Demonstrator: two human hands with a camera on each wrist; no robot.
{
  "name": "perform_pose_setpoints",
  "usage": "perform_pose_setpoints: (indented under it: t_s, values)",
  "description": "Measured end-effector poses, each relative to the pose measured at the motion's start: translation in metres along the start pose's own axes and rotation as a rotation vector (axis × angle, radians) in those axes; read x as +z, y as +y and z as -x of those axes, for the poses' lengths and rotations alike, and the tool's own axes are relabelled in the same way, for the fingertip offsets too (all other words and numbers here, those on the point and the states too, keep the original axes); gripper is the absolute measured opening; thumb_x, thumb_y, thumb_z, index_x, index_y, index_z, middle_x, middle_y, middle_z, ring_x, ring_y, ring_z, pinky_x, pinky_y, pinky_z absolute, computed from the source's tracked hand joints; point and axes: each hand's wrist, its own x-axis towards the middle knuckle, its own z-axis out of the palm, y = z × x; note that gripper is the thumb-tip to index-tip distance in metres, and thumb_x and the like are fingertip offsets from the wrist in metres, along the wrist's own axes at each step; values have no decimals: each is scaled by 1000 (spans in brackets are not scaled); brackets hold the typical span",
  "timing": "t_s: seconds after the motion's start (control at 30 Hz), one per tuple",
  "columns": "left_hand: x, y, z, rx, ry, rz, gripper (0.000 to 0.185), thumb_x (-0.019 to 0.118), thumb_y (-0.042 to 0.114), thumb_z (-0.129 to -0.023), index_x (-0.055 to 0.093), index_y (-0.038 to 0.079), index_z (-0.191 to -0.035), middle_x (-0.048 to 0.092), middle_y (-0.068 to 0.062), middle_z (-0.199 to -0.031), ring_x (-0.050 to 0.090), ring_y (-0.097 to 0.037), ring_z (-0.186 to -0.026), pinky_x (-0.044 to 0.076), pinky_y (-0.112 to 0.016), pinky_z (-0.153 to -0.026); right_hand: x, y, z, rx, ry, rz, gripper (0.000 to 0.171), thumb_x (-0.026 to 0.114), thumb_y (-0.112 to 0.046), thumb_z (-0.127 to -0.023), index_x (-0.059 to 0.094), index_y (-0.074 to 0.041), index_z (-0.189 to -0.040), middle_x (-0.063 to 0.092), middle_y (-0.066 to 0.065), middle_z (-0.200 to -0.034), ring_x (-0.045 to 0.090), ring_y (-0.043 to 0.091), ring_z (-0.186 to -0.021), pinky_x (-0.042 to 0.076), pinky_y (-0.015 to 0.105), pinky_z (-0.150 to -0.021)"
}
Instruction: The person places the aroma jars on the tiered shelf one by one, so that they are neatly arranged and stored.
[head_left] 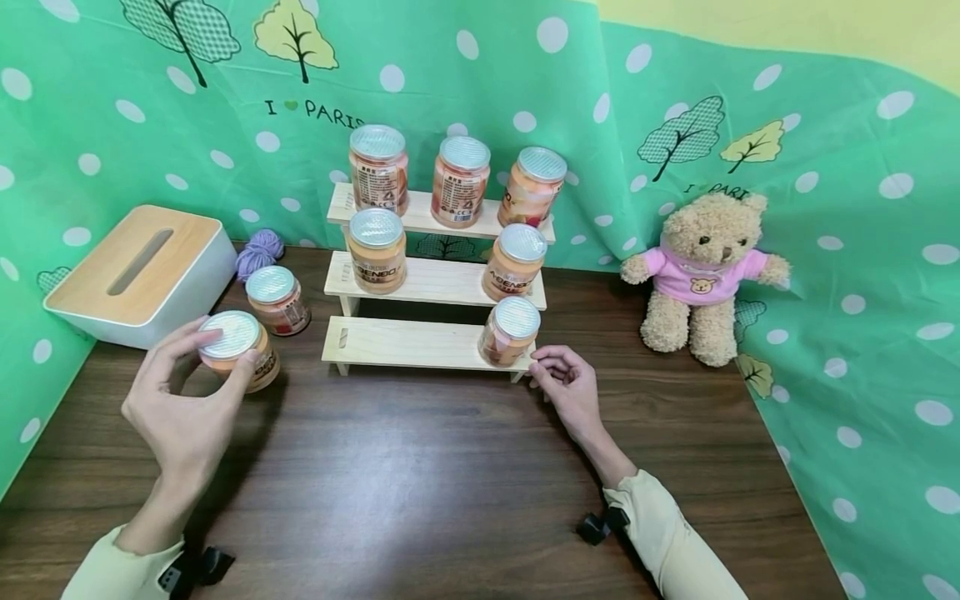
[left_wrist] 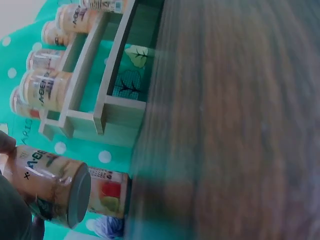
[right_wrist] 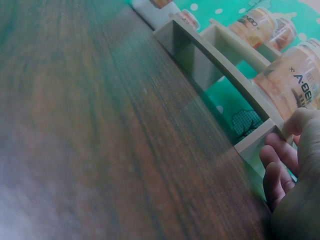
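Note:
My left hand (head_left: 228, 354) grips an orange jar with a silver lid (head_left: 234, 332) from above, on the table's left side; the left wrist view shows the jar (left_wrist: 50, 185) from its side. Just behind it stands a second jar (head_left: 276, 298). A three-step wooden rack (head_left: 405, 343) holds several more such jars. My right hand (head_left: 551, 367) lies with loosely curled fingers at the front right corner of the bottom step, beside the jar (head_left: 510, 331) standing there. In the right wrist view the fingers (right_wrist: 277, 160) touch that corner and hold nothing.
A white tissue box with a wooden lid (head_left: 142, 273) and a purple yarn ball (head_left: 260, 250) sit at the back left. At the back right sits a teddy bear (head_left: 701, 275). Green dotted cloth (head_left: 862, 292) walls in the dark wooden table (head_left: 450, 483).

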Motion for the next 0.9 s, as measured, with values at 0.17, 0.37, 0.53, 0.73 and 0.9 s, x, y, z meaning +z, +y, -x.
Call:
perform_pose_setpoints:
  t_s: [0.17, 0.37, 0.53, 0.73, 0.9]
  values:
    - [3, 5, 2, 25, -27, 64, 38, 91, -10, -75, 79, -17, -110, 80, -11, -123, 72, -17, -117, 59, -16, -100, 0, 0, 0, 3, 5, 0, 19, 71, 14, -98, 63, 23, -114, 77, -5, -84, 69, 9, -66, 46, 16, -45]
    - [8, 7, 3, 32, -50, 102, 38, 91, -11, -74, 79, -16, -109, 81, -10, -122, 73, -18, -118, 60, -18, -102, 1, 0, -1, 6, 3, 0, 19, 71, 14, -99, 63, 23, -114, 77, -5, -84, 69, 8, -66, 47, 16, -46]
    - [12, 15, 5, 33, -77, 121, 37, 91, -12, -74, 78, -17, -108, 80, -11, -123, 73, -18, -119, 59, -18, -102, 1, 1, -1, 6, -2, 1, 20, 71, 14, -98, 63, 24, -114, 77, -5, -84, 69, 8, -66, 47, 16, -46]
    - [19, 22, 8, 64, -119, 123, 37, 91, -11, -74, 78, -16, -108, 80, -14, -122, 73, -17, -118, 59, -18, -102, 1, 0, -1, 14, 4, 0, 19, 72, 14, -98, 63, 23, -113, 77, -4, -83, 68, 8, -66, 47, 16, -46]
    - [27, 17, 10, 100, -161, 137, 38, 93, -10, -72, 80, -13, -107, 79, -17, -122, 73, -17, -117, 59, -19, -101, 1, 0, 0, 12, 2, 1, 19, 72, 15, -98, 63, 23, -113, 77, -4, -83, 69, 8, -66, 47, 16, -46]
